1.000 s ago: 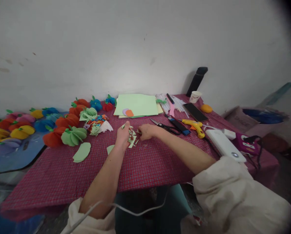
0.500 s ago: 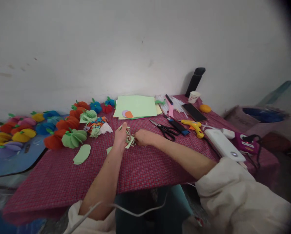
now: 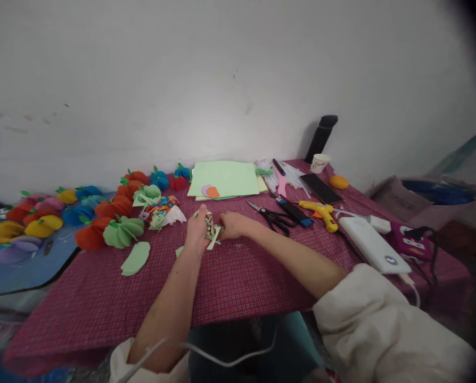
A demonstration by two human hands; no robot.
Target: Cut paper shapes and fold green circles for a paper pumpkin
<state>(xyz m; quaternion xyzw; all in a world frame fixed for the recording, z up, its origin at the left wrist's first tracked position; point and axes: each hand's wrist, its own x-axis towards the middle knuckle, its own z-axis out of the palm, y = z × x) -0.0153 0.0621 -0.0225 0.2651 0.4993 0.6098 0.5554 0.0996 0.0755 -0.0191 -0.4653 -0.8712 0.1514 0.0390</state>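
My left hand [image 3: 197, 230] is closed around a bunch of pale green paper scraps [image 3: 212, 231], with curled strips poking out on its right side. My right hand [image 3: 230, 225] presses against the same bunch from the right, its fingers bent inward and their tips partly hidden. A pale green cut paper piece [image 3: 179, 251] shows beside my left wrist. Further left lies a stack of pale green cut paper shapes [image 3: 136, 259]. Behind my left hand is a heap of mixed coloured paper scraps [image 3: 162, 210].
Colourful paper pumpkins [image 3: 123, 232] crowd the left side. Green paper sheets [image 3: 226, 178] lie at the back. To the right are black scissors [image 3: 276, 218], a blue-black cutter [image 3: 296, 211], a yellow glue gun [image 3: 320, 208], a phone [image 3: 321, 188], a white power bank [image 3: 371, 244] and a paper cup [image 3: 320, 163].
The view has shifted slightly. Both hands stay together at the scraps; the strips in my left hand stick out a little differently, and my right hand has barely moved.
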